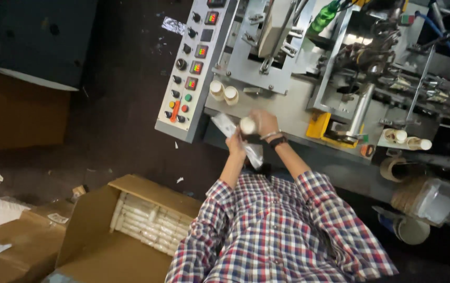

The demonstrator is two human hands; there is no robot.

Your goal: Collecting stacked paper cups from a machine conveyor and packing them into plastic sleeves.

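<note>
Plaid sleeves (288, 236) fill the foreground, both arms reaching up twd the machine (298, 63). Right hand (264, 123), w/ wristband, has fingers clamped on a white cup stack (248, 125) over the tabletop (288, 107) edge. Left hand (235, 142) fingers closed on a clear plastic sleeve (254, 152) just below. Two cup stacks (223, 91) stand nr the control panel (191, 68). Open box (130, 225) w/ sleeved cups at lower left.
</note>
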